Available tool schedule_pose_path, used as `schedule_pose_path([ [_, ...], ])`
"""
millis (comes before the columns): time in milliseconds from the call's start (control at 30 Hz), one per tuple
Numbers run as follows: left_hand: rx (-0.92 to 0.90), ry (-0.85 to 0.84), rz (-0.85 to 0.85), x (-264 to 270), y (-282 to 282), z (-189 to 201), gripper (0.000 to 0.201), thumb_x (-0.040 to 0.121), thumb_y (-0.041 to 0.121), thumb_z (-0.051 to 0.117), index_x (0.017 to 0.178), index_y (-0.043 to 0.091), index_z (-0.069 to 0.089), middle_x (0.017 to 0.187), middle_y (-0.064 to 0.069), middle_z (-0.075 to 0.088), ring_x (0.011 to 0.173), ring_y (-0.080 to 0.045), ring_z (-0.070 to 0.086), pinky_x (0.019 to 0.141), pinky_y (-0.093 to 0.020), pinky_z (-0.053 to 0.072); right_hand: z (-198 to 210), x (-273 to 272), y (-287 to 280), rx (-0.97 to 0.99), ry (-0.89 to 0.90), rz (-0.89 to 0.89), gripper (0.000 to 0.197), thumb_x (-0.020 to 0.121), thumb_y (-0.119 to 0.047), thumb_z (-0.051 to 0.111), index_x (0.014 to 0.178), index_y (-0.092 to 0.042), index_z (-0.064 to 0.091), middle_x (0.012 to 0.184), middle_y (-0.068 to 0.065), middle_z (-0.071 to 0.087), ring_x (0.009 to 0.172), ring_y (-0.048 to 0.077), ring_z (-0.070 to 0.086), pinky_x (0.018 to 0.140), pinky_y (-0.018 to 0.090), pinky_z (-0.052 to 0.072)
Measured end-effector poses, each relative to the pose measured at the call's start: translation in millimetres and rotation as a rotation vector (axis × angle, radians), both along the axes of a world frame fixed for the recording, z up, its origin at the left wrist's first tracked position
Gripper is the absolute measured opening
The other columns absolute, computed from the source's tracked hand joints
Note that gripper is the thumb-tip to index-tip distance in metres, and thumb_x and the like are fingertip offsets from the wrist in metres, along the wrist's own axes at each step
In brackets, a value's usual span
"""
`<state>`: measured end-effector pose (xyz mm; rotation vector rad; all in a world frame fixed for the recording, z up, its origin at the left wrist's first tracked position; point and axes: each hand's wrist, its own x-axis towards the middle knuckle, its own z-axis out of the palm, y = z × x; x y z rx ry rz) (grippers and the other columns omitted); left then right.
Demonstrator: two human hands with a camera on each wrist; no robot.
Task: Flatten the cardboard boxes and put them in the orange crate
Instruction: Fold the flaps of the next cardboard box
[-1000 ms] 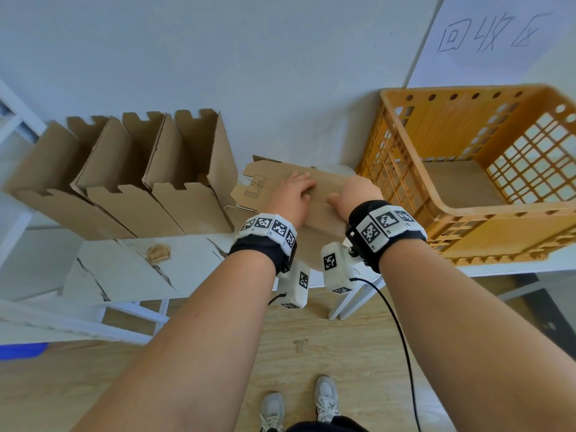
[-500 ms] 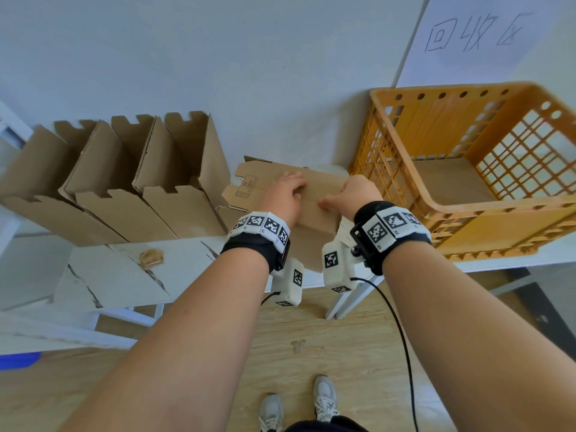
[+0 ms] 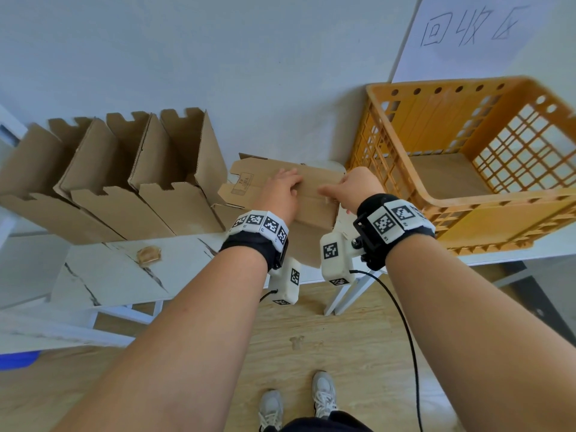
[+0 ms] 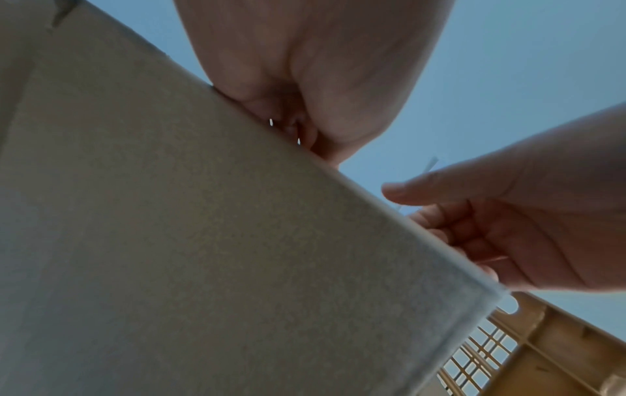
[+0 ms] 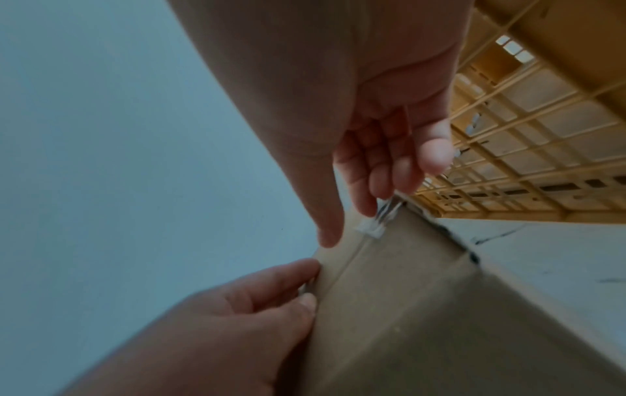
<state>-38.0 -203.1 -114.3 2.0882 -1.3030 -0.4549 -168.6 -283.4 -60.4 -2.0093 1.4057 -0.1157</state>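
A brown cardboard box [image 3: 249,183] stands on the white table between a row of open boxes and the orange crate [image 3: 498,208]. My left hand [image 3: 280,194] grips the box's top edge, thumb and fingers curled on it [image 5: 291,289]. My right hand [image 3: 355,185] is over the top seam, its fingertips pinching a strip of clear tape [image 5: 376,222] that is partly lifted off the cardboard [image 5: 389,308]. In the left wrist view the box wall [image 4: 203,241] fills the frame, hiding my left fingers.
Three open boxes [image 3: 140,182] stand in a row at the left against the wall. A flat cardboard sheet [image 3: 445,176] lies on the crate's floor. A small brown scrap [image 3: 149,254] lies on the marbled tabletop [image 3: 109,275]. A paper sign [image 3: 467,29] hangs on the wall.
Both hands stay on the same box. The view has shifted a little, and my right hand has worked slightly further along the top seam.
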Motion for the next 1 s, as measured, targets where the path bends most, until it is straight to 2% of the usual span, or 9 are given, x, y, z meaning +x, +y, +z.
schedule_pose_path([
  [67, 0.009, -0.007, 0.006, -1, 0, 1, 0.045, 0.095, -0.004, 0.039, 0.136, 0.01, 0.05, 0.152, -0.003, 0.035, 0.145, -0.018, 0.019, 0.117, -0.029, 0.009, 2, 5, 2, -0.01, 0.056, 0.006, 0.039, 0.079, -0.038, 0.075, 0.069, -0.014, 0.045, 0.066, 0.001, 0.048, 0.059, 0.017, 0.051, 0.05, 0.025, 0.039],
  [167, 0.01, -0.009, 0.015, 0, 2, -1, 0.046, 0.094, -0.005, 0.039, 0.136, 0.01, 0.05, 0.152, -0.004, 0.035, 0.145, -0.019, 0.019, 0.117, -0.029, 0.009, 6, 12, 5, -0.027, 0.146, 0.026, 0.03, 0.085, -0.023, 0.069, 0.072, -0.011, 0.045, 0.071, 0.004, 0.049, 0.077, 0.023, 0.056, 0.062, 0.03, 0.044],
  [300, 0.01, -0.009, 0.014, -1, 4, 0, 0.047, 0.094, -0.005, 0.039, 0.137, 0.01, 0.05, 0.152, -0.004, 0.034, 0.145, -0.02, 0.018, 0.119, -0.033, 0.009, 8, 14, 6, -0.019, 0.145, 0.046, 0.027, 0.085, -0.021, 0.064, 0.068, -0.01, 0.046, 0.069, 0.006, 0.051, 0.071, 0.025, 0.056, 0.049, 0.026, 0.039],
  [400, 0.006, -0.008, 0.017, -1, 6, 0, 0.046, 0.095, -0.004, 0.038, 0.137, 0.01, 0.049, 0.152, -0.004, 0.034, 0.145, -0.02, 0.018, 0.119, -0.035, 0.01, 3, 8, 7, -0.012, 0.045, -0.002, 0.023, 0.081, -0.024, 0.063, 0.07, -0.009, 0.05, 0.069, 0.007, 0.055, 0.061, 0.024, 0.054, 0.046, 0.024, 0.036],
  [533, -0.021, 0.009, 0.029, -2, 6, -3, 0.046, 0.094, -0.005, 0.039, 0.135, 0.01, 0.051, 0.151, -0.005, 0.036, 0.145, -0.02, 0.02, 0.119, -0.038, 0.011, -5, -2, 4, 0.111, -0.131, -0.102, 0.017, 0.078, -0.018, 0.061, 0.075, -0.002, 0.063, 0.065, 0.011, 0.062, 0.059, 0.026, 0.063, 0.063, 0.035, 0.058],
  [600, -0.045, 0.028, 0.042, -2, 6, -5, 0.046, 0.093, -0.007, 0.039, 0.134, 0.009, 0.052, 0.151, -0.006, 0.037, 0.145, -0.02, 0.021, 0.119, -0.038, 0.011, -8, -8, 1, 0.226, -0.259, -0.164, 0.016, 0.079, -0.012, 0.06, 0.071, 0.001, 0.064, 0.063, 0.014, 0.063, 0.054, 0.025, 0.062, 0.069, 0.041, 0.06],
  [800, -0.07, 0.021, 0.077, -3, 5, -7, 0.045, 0.093, -0.006, 0.039, 0.133, 0.01, 0.054, 0.149, -0.005, 0.039, 0.144, -0.019, 0.022, 0.12, -0.037, 0.013, 1, -25, -1, 0.379, -0.514, -0.256, 0.007, 0.087, 0.0, 0.053, 0.085, 0.002, 0.059, 0.082, 0.02, 0.063, 0.063, 0.022, 0.063, 0.062, 0.026, 0.059],
  [867, -0.067, 0.008, 0.09, -6, 4, -2, 0.044, 0.093, -0.004, 0.04, 0.132, 0.01, 0.054, 0.149, -0.005, 0.04, 0.143, -0.019, 0.024, 0.12, -0.036, 0.014, 2, -27, -2, 0.449, -0.563, -0.287, 0.007, 0.088, 0.005, 0.051, 0.088, 0.002, 0.057, 0.088, 0.021, 0.062, 0.066, 0.023, 0.063, 0.064, 0.028, 0.06],
  [1000, 0.037, -0.106, 0.05, -20, 2, 17, 0.045, 0.091, 0.018, 0.053, 0.136, 0.023, 0.05, 0.151, 0.002, 0.036, 0.143, -0.016, 0.024, 0.118, -0.047, 0.013, -2, -33, -1, 0.569, -0.67, -0.392, 0.014, 0.091, 0.011, 0.048, 0.095, 0.0, 0.055, 0.088, 0.019, 0.06, 0.069, 0.026, 0.064, 0.06, 0.028, 0.06],
])
